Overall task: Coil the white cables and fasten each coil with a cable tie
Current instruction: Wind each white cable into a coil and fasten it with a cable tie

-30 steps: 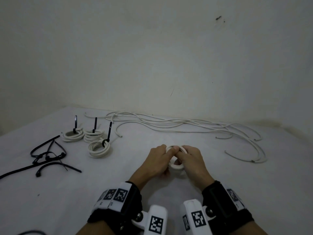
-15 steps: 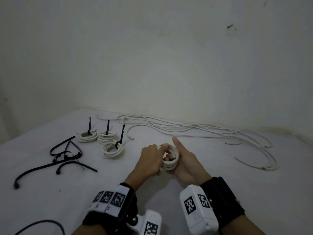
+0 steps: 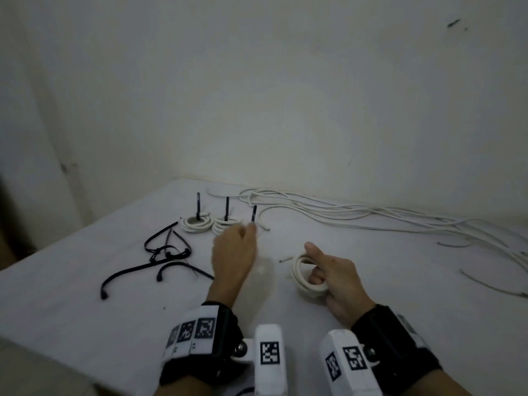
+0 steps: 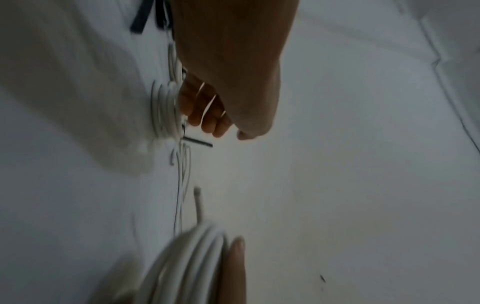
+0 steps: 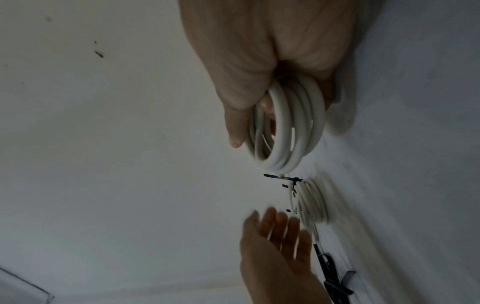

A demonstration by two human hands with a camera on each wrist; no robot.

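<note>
My right hand [image 3: 328,274] grips a freshly wound white cable coil [image 3: 304,277] just above the table, thumb raised; in the right wrist view the fingers pass through this coil [image 5: 288,131]. My left hand [image 3: 235,250] is blurred, holds nothing, and reaches left-forward with straight fingers [image 5: 276,222] over the nearest tied coil [image 4: 165,111]. Two more tied coils [image 3: 197,223] [image 3: 224,225] with upright black ties lie behind it. Loose black cable ties [image 3: 164,251] lie to its left.
Several loose white cables [image 3: 371,215] stretch along the back of the white table [image 3: 85,295] and curve down the right side. A bare wall stands close behind. The table's left edge runs diagonally near the black ties.
My left hand has let go of the coil and swung left toward the tied coils and black ties. My right hand now holds the coil alone, lower and further right.
</note>
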